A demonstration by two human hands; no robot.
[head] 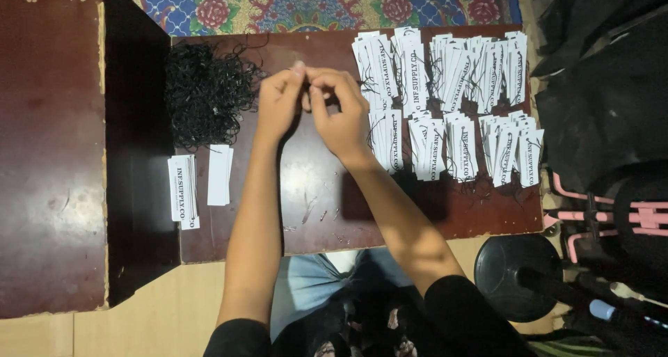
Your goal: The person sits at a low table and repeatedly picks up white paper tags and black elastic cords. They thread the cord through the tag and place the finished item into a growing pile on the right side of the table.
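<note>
Pinching together over the dark wooden bench (313, 211), left hand (280, 103) and right hand (339, 113) work something too small to identify, likely a limp, light black string from the tangled pile of thin black string loops (205, 92), best nipped at its end.

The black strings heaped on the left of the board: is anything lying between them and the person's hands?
Nothing visible does. The left hand and right hand are raised together over the board, just right of the black strings. Only bare wood lies between. The white tags sit nearer the person, off that line.
</note>
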